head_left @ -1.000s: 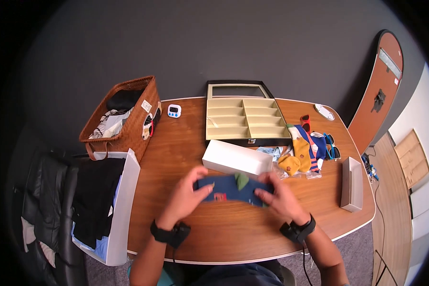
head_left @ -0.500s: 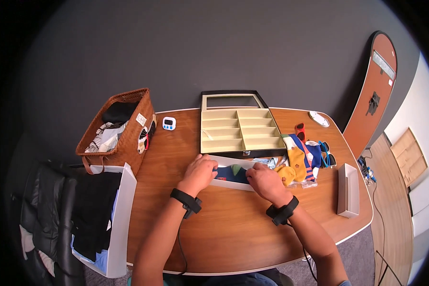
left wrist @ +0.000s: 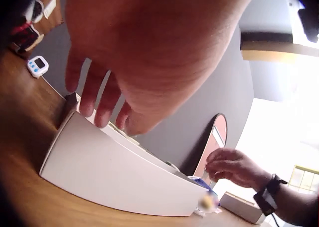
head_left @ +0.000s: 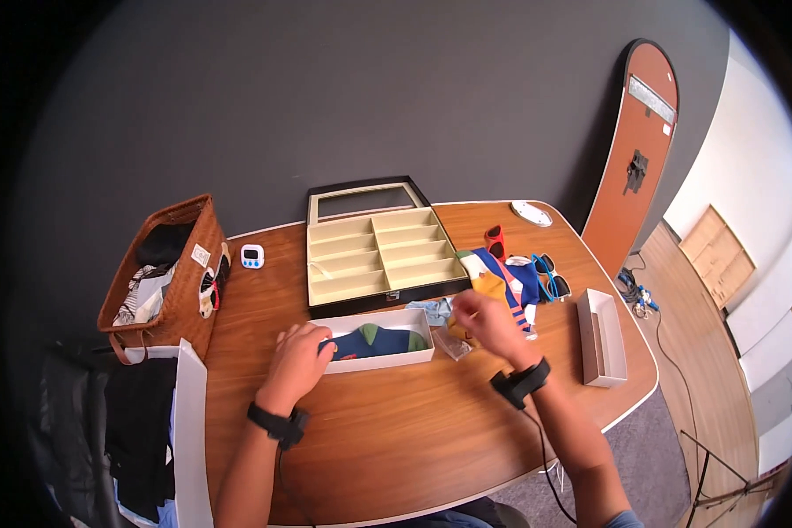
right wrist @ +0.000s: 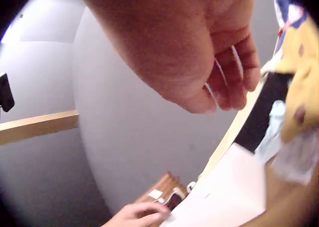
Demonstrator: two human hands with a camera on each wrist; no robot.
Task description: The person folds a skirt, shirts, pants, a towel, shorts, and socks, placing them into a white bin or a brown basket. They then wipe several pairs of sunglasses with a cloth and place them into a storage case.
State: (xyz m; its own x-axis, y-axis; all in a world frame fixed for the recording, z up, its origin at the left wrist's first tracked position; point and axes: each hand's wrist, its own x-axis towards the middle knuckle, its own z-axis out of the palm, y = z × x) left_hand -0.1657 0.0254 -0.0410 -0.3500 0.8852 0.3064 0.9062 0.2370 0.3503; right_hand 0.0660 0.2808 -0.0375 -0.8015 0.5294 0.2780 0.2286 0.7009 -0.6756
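A navy blue sock [head_left: 394, 341] with a green heel lies inside a narrow white box [head_left: 380, 362] on the table. My left hand [head_left: 293, 365] is at the box's left end, with its fingers extended over the rim and the thumb near the sock. In the left wrist view those fingers hang spread at the top of the box wall [left wrist: 119, 172]. My right hand [head_left: 493, 326] hovers to the right of the box, over a yellow sock [right wrist: 304, 87]. Its fingers are loosely bent, and nothing shows between them in the right wrist view.
Behind the white box stands an open black case [head_left: 352, 264] with cream compartments. Striped socks [head_left: 521, 280], red sunglasses [head_left: 495, 241] and blue sunglasses [head_left: 550, 277] lie to the right, near another white box [head_left: 600, 343]. A timer [head_left: 253, 256] and wicker basket [head_left: 189, 299] are at left.
Both hands have lowered the blue sock into the white box and let go of it. My right hand has moved right, off the box; the left stays at its left end.
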